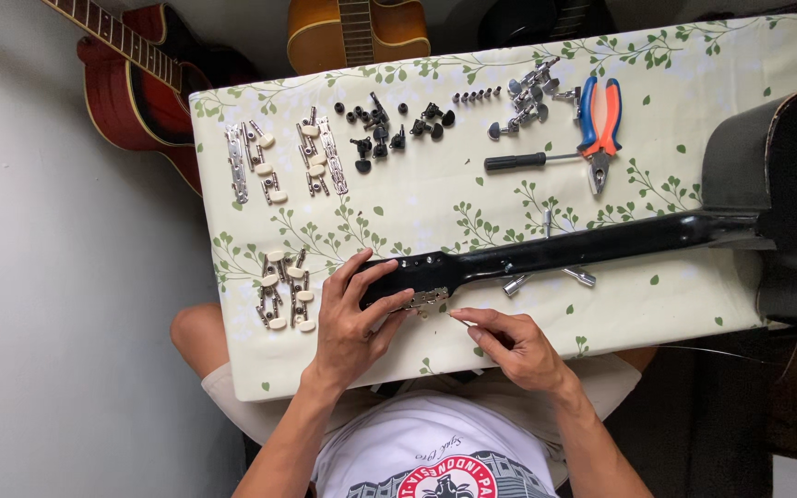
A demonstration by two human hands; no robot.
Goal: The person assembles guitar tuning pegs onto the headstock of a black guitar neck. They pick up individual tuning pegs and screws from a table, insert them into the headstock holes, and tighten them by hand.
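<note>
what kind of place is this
Likely a home guitar-repair corner: a black guitar neck lies on a leaf-print tablecloth, rows of loose cream-knobbed tuning pegs and orange-and-blue pliers beside it, a red guitar propped behind.

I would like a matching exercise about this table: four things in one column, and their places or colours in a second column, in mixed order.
Things:
1. pliers
2. left hand
3. right hand
4. screwdriver

Descriptions:
A. black handle, lying beside the pliers
B. gripping the black guitar headstock
C. blue and orange handles
D. pinching something small, near the table edge

Pairs: 1-C, 2-B, 3-D, 4-A
</note>
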